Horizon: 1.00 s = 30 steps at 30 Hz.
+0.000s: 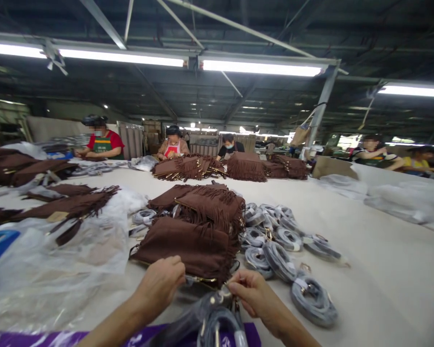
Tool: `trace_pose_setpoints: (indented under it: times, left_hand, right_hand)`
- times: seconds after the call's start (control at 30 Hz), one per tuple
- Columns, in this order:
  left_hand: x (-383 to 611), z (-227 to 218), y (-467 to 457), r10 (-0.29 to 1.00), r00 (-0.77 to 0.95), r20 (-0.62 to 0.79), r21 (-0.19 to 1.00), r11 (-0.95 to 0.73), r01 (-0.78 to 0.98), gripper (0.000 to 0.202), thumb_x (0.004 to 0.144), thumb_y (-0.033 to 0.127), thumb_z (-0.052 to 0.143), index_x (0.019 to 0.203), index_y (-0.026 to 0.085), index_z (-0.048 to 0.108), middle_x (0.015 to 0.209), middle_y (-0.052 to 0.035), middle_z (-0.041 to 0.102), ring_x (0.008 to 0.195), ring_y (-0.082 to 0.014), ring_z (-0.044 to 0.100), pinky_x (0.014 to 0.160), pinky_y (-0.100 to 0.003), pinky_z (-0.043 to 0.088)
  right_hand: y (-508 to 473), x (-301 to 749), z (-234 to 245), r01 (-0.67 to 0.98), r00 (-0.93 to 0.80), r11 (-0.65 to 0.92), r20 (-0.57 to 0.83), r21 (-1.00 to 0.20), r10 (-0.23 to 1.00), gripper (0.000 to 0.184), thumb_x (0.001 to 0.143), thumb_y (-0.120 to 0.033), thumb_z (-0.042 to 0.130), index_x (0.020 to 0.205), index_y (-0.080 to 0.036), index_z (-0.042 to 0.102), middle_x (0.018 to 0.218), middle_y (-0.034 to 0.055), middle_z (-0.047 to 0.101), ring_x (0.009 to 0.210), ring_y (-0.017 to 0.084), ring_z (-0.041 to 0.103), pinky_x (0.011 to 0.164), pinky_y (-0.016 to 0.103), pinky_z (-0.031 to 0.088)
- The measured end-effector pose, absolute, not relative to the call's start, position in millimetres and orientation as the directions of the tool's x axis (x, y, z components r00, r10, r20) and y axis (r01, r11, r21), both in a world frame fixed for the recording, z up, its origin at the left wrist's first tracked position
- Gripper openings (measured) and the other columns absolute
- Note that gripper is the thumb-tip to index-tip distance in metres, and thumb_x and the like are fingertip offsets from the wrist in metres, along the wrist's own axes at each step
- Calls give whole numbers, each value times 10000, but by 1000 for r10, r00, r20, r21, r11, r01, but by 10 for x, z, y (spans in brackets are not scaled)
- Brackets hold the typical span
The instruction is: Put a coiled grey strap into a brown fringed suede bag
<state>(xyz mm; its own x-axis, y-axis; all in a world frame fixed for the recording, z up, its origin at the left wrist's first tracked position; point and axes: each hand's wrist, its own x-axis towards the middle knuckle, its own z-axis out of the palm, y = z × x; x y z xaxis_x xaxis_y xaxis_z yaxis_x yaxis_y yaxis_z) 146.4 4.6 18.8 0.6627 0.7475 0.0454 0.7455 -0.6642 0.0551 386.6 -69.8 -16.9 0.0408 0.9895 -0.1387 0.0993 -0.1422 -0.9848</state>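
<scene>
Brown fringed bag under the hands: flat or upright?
Flat. The brown fringed bag lies on the table, fringe trailing right; both hands at its near edge.

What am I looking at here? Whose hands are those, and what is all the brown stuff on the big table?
The picture comes from a camera worn on a person's head, so you see that person's own two hands at the bottom. The left hand pinches the edge of a brown fringed suede bag. The right hand holds a coiled strap wrapped in clear plastic close to the bag's edge. More wrapped grey straps lie in a heap on the wide pale table, beside more brown fringed bags and clear plastic sheets. Other workers sit at the far side.
</scene>
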Motion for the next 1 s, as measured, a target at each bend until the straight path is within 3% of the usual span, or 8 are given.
trace_pose_setpoints:
  times: [0.3,0.43,0.53,0.6,0.67,0.77,0.87,1.0]
  left_hand:
    - [1071,172,293,783,611,117,-4,-615,789,249,958,188,400,829,191,613,904,-53,654,849,-207,618,747,-313,434]
    - [599,201,580,853,496,164,-48,-496,867,283,961,205,382,836,173,634,911,-81,666,883,-245,635,775,-346,450]
    - [441,238,641,876,448,177,-120,-433,894,287,942,207,411,805,170,661,890,-99,679,907,-294,633,795,-402,452]
    - [557,238,562,832,496,249,-114,-483,868,218,882,130,468,897,186,678,1012,-100,681,1018,-309,602,858,-429,438]
    - [813,204,443,738,585,338,-57,-604,795,297,824,108,549,1085,218,642,1181,-86,635,1133,-294,543,944,-432,407]
    - [1247,118,341,623,706,337,-20,-744,667,337,792,226,669,1120,201,600,1218,-102,603,1142,-298,522,989,-452,385]
    - [1512,79,405,615,759,216,-45,-770,637,71,846,182,593,913,175,615,1059,-107,654,1031,-278,586,918,-420,430]
    - [1596,307,592,702,684,200,-28,-694,720,209,957,147,369,912,177,571,935,-87,683,898,-228,650,761,-320,467]
  right_hand:
    - [-676,4019,-49,139,16,-127,-126,-982,992,379,662,-530,671,679,-185,516,428,-111,403,328,27,242,344,197,122]
    - [-694,4326,-63,145,80,-121,-110,-982,991,430,695,-579,676,703,-175,527,498,-89,458,344,15,223,364,202,107]
    - [-648,4474,-131,153,114,-120,-103,-981,988,447,689,-596,687,708,-179,530,468,-104,407,342,21,219,371,205,101]
    - [-605,4522,-171,164,122,-115,-95,-980,988,440,695,-595,685,706,-184,526,441,-117,360,341,29,223,373,205,104]
    - [-573,4547,-188,179,130,-118,-95,-977,987,442,701,-600,677,710,-186,521,441,-120,353,344,30,223,374,202,110]
    - [-556,4563,-185,214,139,-123,-95,-969,986,459,695,-623,666,720,-190,517,438,-125,345,340,31,222,370,197,113]
    - [-569,4568,-168,244,154,-119,-82,-963,985,489,659,-668,650,695,-207,491,414,-130,318,319,36,209,360,203,111]
    - [-659,4627,-18,299,288,-79,11,-951,958,493,631,-677,642,700,-208,507,422,-122,320,327,47,229,365,209,136]
